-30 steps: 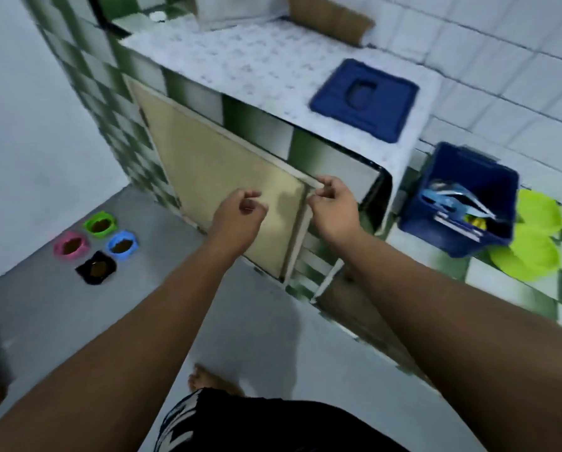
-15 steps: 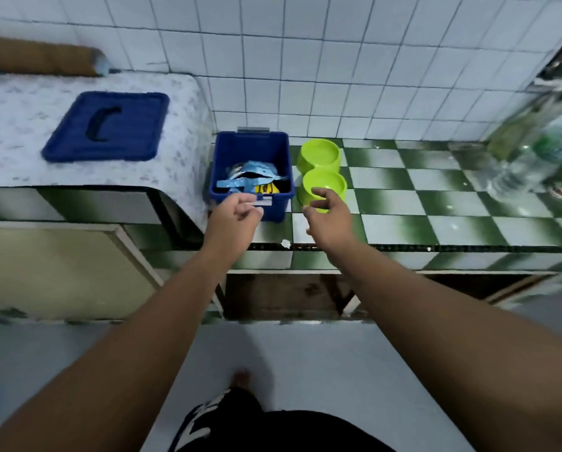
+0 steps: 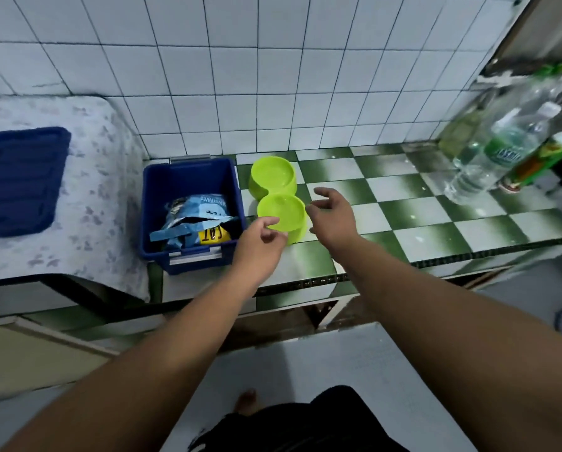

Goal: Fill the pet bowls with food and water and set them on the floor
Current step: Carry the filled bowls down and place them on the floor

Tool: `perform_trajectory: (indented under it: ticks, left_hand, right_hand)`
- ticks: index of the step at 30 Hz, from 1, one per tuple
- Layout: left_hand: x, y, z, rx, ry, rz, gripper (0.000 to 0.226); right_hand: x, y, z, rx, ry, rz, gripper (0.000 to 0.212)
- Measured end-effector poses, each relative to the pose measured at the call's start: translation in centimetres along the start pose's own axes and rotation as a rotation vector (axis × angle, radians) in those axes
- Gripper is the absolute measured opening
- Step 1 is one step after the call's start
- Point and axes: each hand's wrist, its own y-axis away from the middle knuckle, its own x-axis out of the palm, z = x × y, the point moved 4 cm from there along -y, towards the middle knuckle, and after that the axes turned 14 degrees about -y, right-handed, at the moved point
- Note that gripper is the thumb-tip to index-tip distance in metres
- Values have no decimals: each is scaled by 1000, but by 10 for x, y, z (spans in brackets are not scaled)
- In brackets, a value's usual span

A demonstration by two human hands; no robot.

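Bowls: the lime-green pet bowls (image 3: pixel 277 194) sat on the green-and-white checkered desk (image 3: pixel 403 207), one well behind the other and touching; whether they were one joined piece could not be told. Both wells looked empty of food.
Bowls' neighbours: they stood just right of a blue bin (image 3: pixel 188 256) and close to the white tiled wall (image 3: pixel 240 93).
Left hand: the left hand (image 3: pixel 260 239) was at the near well's left side, fingers curled, thumb lying over the rim. Whether it had truly pinched the rim or only touched it could not be told.
Right hand: the right hand (image 3: pixel 330 215) hung released at the near well's right side, fingers spread and loosely bent, holding nothing. Its thumb was at the rim; contact was unclear.
Bin contents: a crumpled blue food bag (image 3: pixel 196 212) with a yellow label lay inside the bin.
Left side: a blue lid (image 3: pixel 18 181) rested on a raised, speckled white surface (image 3: pixel 103 197) beside the bin.
Right side: a clear water bottle (image 3: pixel 498 154) with a green label stood near the desk's far right corner, well apart from the bowls, among other blurred containers.
Below: a bare foot (image 3: pixel 247 398) stood on the grey floor (image 3: pixel 305 360) in front of the desk.
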Motion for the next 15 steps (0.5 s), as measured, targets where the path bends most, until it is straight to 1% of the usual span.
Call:
perform_trajectory:
  ticks: [2, 5, 7, 10, 15]
  left_hand:
    - [12, -10, 7, -77, 31, 1, 34]
    - [32, -21, 18, -199, 75, 8, 52]
    - [46, -30, 26, -291, 148, -20, 61]
    - [60, -43, 34, -425, 244, -78, 76]
    - [79, -63, 43, -608, 311, -228, 82]
  right_hand:
    - [1, -21, 0, 25, 12, 31, 35]
    - [6, -60, -2, 25, 42, 60, 29]
    - [14, -89, -4, 13, 66, 107, 29]
    - [28, -130, -9, 1, 124, 243, 29]
    - [49, -194, -16, -57, 324, 448, 42]
